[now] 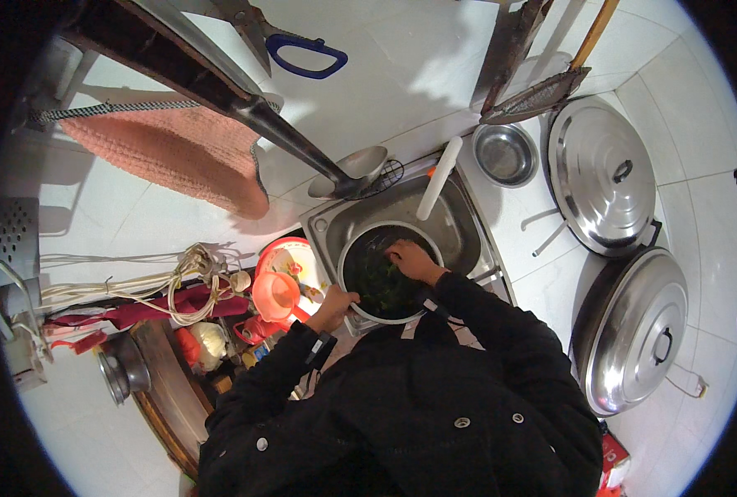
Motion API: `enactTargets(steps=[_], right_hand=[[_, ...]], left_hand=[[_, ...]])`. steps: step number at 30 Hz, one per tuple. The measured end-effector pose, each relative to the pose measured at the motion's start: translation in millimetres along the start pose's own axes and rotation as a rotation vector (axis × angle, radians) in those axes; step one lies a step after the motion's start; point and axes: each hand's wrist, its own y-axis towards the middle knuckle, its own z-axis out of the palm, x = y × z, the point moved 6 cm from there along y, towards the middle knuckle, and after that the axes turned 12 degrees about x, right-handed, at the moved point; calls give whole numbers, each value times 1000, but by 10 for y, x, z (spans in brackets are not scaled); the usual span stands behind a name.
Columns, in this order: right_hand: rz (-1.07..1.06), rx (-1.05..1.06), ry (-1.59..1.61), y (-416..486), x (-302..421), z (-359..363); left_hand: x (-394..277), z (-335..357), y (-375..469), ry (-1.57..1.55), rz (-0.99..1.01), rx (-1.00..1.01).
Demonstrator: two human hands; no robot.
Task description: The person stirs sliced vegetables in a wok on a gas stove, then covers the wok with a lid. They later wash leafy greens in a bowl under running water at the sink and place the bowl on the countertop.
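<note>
A round, dark-bottomed pan (pixel 368 267) with a pale rim rests over the near part of the stainless steel sink (pixel 468 217). Water and leafy greens (pixel 384 289) lie in it. My left hand (pixel 337 309) grips the pan's rim at the lower left. My right hand (pixel 417 262) reaches in over the pan's right side with its fingers bent at the water; whether they pinch any greens cannot be told. The white faucet spout (pixel 440 180) hangs over the sink just beyond the pan.
A metal bowl (pixel 505 155) and two large lidded pots, with steel lids (pixel 604 177) (pixel 645 338), stand at right. Left of the sink are a pink plastic dipper (pixel 275 295) and a floral basin (pixel 300 255). A ladle (pixel 294 133), blue-handled scissors (pixel 306 56) and a pink towel (pixel 175 155) hang above.
</note>
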Motion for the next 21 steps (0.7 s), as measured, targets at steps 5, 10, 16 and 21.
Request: enactTargets(steps=[5,10,16,21], right_hand=[[-131,-178,-160,-165,365,-418],[-212,-53,-116,-98,350,-398],[-232,25,53,-87,127,-254],[-161,192,105,-100,0,-109]], left_hand=[[-162,2,-55,114,-52,-26],[-302,103,-97,149,-58,3],[-288,142,-66,73,-7,26],[-278,147,-69,164,-114,6]])
